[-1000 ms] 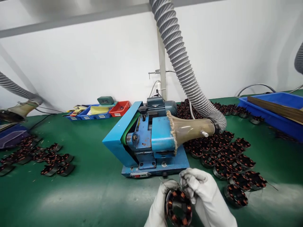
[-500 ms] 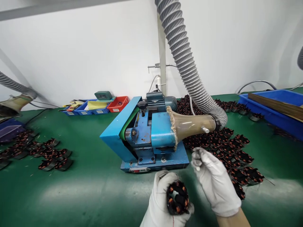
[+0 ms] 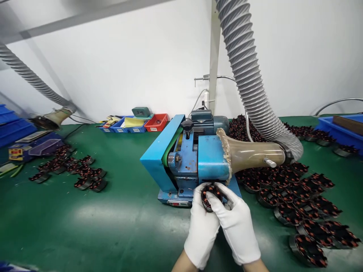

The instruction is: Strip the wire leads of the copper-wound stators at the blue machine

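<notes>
pinches a copper-wound ring [image 3: 210,192] between the left hand [image 3: 202,223] and the right hand [image 3: 238,223], both white-gloved, just in front of a blue machine [image 3: 187,162] and near the lower edge of the hood [image 3: 214,155]; cannot tell contact with the machine from a small gap. on the left, cups the ring's outer side, likely as the steady support. on the right, lays the thumb over the near face and curls round the rim, probably against twisting. sees similar rings [image 3: 309,247] at right, mostly flat on the green bench [image 3: 121,226] and crowded together, perhaps for short reach; finds a smaller cluster [image 3: 90,177] at left, well apart. beside the hood, meets a translucent funnel [image 3: 252,154] and ribbed hose [image 3: 246,56], presumably for drawing off dust.
</notes>
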The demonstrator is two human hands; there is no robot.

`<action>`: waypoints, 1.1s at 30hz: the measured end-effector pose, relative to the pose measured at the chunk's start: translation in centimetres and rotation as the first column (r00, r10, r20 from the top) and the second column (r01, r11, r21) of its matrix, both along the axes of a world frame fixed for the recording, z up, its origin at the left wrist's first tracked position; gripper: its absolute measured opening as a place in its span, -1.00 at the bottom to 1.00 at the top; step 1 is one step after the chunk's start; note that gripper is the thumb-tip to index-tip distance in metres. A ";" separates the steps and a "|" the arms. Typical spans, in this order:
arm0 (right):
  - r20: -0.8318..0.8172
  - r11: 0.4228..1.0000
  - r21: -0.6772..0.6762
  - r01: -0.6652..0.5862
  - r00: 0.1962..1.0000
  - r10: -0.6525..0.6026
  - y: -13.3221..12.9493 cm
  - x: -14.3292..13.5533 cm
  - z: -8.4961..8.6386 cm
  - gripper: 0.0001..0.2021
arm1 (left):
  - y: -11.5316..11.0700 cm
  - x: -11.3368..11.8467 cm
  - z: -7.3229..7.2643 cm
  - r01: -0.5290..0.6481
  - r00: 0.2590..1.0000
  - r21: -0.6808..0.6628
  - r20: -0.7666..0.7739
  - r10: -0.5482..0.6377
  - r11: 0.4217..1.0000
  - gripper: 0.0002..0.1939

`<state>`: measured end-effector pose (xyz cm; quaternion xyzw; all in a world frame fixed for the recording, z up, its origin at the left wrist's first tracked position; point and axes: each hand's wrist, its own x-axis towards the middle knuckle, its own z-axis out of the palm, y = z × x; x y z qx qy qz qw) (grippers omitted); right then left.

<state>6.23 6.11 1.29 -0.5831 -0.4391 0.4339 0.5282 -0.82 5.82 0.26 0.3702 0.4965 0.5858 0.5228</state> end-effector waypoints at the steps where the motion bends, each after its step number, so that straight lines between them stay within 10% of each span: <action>1: 0.018 1.000 0.006 0.000 1.000 0.000 0.1 0.0 0.0 -0.56 | 0.2 0.0 0.2 -0.004 1.000 -0.002 -0.011 0.004 1.000 -0.70; 10: -0.026 0.999 -0.014 0.033 0.999 -0.033 0.1 0.1 0.3 -0.58 | 0.5 0.2 1.2 0.048 0.997 -0.008 -0.055 -0.048 0.999 -0.70; 18: 0.125 1.000 0.013 0.027 0.992 -0.028 -3.9 0.9 -1.8 -0.50 | -3.8 -1.1 -1.4 0.063 0.990 0.067 -0.129 -0.054 0.996 -0.67; 33: 0.064 0.998 0.028 0.049 0.997 -0.050 0.6 0.0 -0.6 -0.59 | 1.1 0.0 1.6 0.000 0.993 0.001 -0.122 0.000 1.000 -0.73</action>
